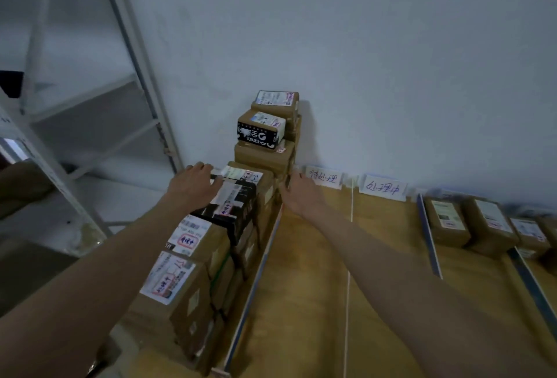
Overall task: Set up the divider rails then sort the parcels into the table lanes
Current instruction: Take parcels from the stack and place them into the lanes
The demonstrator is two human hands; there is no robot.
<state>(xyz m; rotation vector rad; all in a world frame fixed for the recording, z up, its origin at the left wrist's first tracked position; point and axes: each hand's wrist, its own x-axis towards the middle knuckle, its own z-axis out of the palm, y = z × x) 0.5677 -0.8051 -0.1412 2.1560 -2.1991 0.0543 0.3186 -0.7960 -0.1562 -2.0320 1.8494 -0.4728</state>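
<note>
Left hand: left hand (196,186) is flat on top of a parcel with black tape (233,199), fingers straight, palm down, not gripping anything.
Right hand: right hand (300,193) is up against the right side of that same box near the wall; can't tell how its fingers lie, they're mostly hidden.
Parcels: a long packed row of brown boxes (193,260) fills the leftmost lane, with a taller stack (269,127) at the wall end.
Divider rails: a blue-edged rail (256,275) sits just beside that row; another rail (429,236) stands further right.
Table: wooden table (304,302), pretty bare in the middle lanes.
Lane labels: two handwritten paper signs (324,178) lean against the wall.
Far right: a few more parcels (446,220) sit past the second rail.
Background: white metal shelving (90,124) on the left.
</note>
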